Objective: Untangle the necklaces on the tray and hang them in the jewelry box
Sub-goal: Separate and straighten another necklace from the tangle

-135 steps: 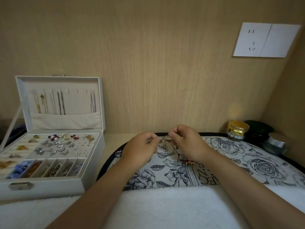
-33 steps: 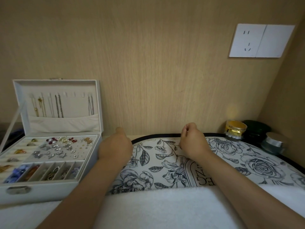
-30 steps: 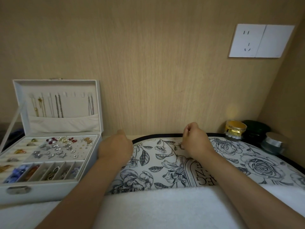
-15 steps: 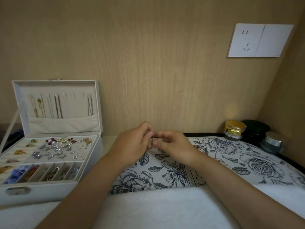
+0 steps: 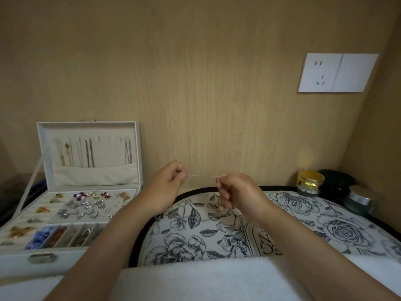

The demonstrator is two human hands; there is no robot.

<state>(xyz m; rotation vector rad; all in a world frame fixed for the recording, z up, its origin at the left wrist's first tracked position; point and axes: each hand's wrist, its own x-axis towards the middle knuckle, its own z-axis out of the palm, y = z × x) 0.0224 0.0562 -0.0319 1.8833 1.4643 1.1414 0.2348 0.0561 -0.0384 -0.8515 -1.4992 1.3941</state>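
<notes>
from my feed, pale wood desktop [image 5: 200, 186] running back to the wall, open white jewelry box [image 5: 65, 260] sat on the left, big floral tray [image 5: 325, 213] in the middle, gold jar [image 5: 310, 180], dark green jar [image 5: 338, 181] and silver-lidded jar [image 5: 360, 199] bunched far right, white towel [image 5: 195, 279] along the near edge

Left hand [image 5: 166, 187]: bare, thumbnail short and plain, by tray [image 5: 280, 187] left rim | Right hand [image 5: 239, 191]: bare, over tray back rim | Forearms [image 5: 112, 246]: both uncovered, bare from wrist to near edge of view

Tan wood-grain wall [image 5: 195, 83] (dimly lit) carries a white socket plate [image 5: 337, 72].
</notes>
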